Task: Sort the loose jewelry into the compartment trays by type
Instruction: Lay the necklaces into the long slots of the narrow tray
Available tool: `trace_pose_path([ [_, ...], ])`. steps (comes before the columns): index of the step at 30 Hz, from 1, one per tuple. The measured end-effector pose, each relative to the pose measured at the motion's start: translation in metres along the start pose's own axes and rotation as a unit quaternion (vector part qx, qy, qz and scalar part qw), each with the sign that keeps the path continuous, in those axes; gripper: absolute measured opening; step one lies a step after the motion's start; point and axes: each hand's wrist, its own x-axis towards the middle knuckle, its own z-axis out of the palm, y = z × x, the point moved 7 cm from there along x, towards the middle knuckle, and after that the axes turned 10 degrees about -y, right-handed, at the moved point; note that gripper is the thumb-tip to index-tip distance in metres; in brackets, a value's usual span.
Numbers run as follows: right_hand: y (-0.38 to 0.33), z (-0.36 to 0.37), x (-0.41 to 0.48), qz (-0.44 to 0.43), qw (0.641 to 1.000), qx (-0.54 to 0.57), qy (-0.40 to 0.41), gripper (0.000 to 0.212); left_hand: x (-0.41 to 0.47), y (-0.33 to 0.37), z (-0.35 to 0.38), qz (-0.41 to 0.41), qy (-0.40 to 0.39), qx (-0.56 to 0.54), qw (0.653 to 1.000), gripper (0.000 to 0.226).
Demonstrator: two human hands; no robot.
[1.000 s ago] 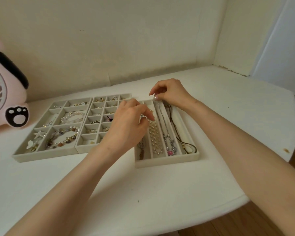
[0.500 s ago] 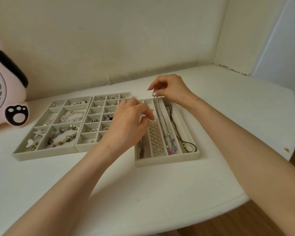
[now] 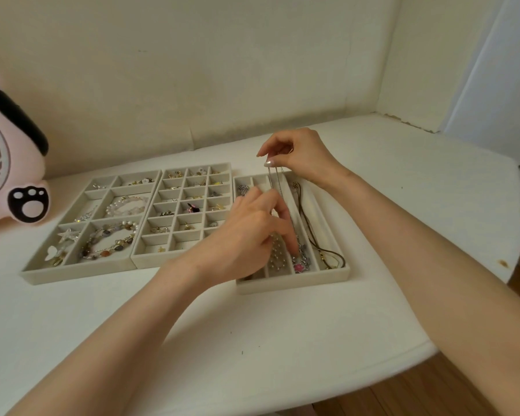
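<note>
Pinching silver chain (image 3: 273, 183), right hand (image 3: 303, 157), pendant (image 3: 299, 267) in necklace tray (image 3: 291, 286) slot, left hand (image 3: 243, 232) there, grip unclear

The left hand (image 3: 246, 232) lies over the long-slot tray (image 3: 291, 285) and hides its slots from seven to ten o'clock. Of the pearl strand (image 3: 276, 256), only the near end shows. The thumb is out of sight, so I cannot tell whether this hand pinches the silver chain (image 3: 270, 180) or only touches it. The pieces in the grid tray (image 3: 153, 260) are too small to name. At nine o'clock the frame's edge cuts off the pink fan (image 3: 9, 163).
</note>
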Motion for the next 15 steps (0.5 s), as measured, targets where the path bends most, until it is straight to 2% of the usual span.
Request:
trace_pose_path([
  [8,-0.0045,-0.0021,-0.0006,-0.01,1.0,-0.009,0.017,0.02,0.0009,0.0028,0.0065,0.024,-0.019,0.0,1.0,0.055],
  [15,-0.0044,-0.0041,-0.0028,-0.012,0.999,0.033,0.033,0.019,0.0021,0.0016,0.008,0.026,-0.022,-0.007,0.999,0.054],
])
